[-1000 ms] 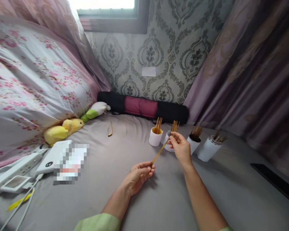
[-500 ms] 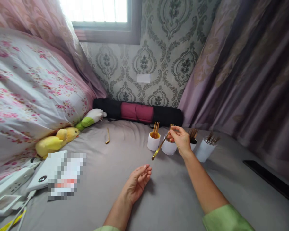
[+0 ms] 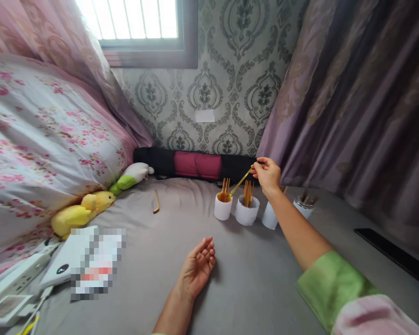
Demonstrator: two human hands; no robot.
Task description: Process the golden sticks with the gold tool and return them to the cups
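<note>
Right hand (image 3: pixel 268 176) is pinching a stick (image 3: pixel 241 180), its slant risking a toppled eight-o'clock cup (image 3: pixel 222 211); left hand (image 3: pixel 197 267) is holding nothing.

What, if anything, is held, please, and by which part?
The right hand holds a golden brush near its upper end; the left hand holds nothing.

Left hand (image 3: pixel 197 268) loose, right hand (image 3: pixel 268 177) aloft
</note>
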